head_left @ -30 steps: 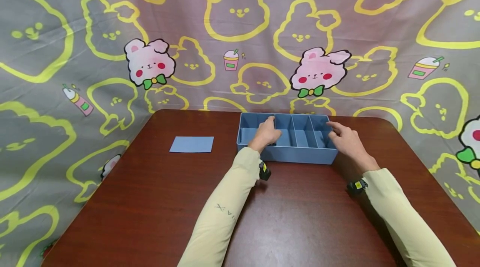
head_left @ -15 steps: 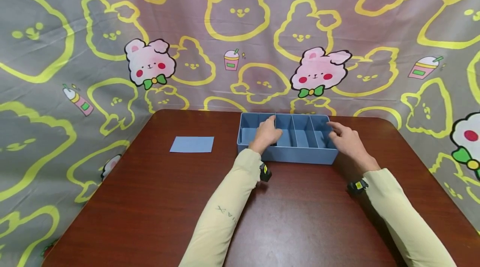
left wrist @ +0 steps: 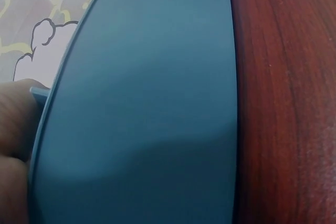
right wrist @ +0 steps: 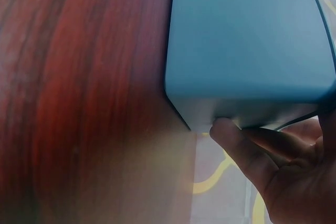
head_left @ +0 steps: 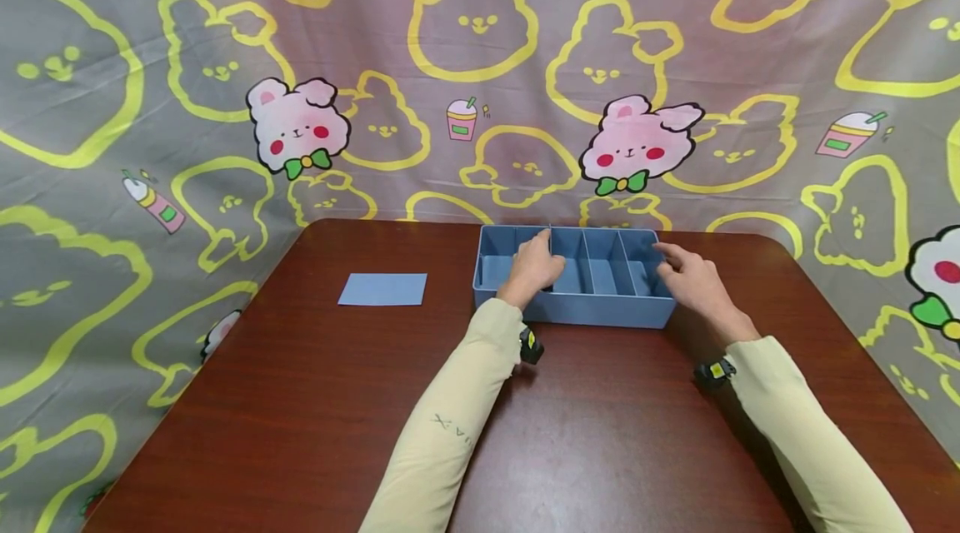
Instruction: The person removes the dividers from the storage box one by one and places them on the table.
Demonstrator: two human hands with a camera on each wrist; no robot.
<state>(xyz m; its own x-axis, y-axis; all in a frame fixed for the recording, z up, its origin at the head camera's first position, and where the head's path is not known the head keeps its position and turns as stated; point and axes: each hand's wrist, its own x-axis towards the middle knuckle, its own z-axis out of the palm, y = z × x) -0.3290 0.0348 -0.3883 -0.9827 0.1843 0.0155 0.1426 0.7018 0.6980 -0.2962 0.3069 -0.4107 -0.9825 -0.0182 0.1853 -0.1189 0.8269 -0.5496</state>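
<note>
A long blue-grey compartment box (head_left: 592, 311) stands on the table near its back edge, with upright dividers across it. My left hand (head_left: 534, 268) reaches over the front rim and pinches a thin divider (left wrist: 40, 95). That divider's corner stands slightly above the rim in the left wrist view. My palm and fingers hide part of the compartments there. At the box's right end, my right hand (head_left: 693, 283) holds the end wall. In the right wrist view a fingertip (right wrist: 223, 125) presses the outside of this wall, while other fingers reach up to the rim.
A flat light-blue rectangular panel (head_left: 383, 289) lies on the brown wooden table (head_left: 300, 400), left of the box. Directly behind the table hangs a cartoon-printed curtain (head_left: 420, 133), which also runs along the left and right sides.
</note>
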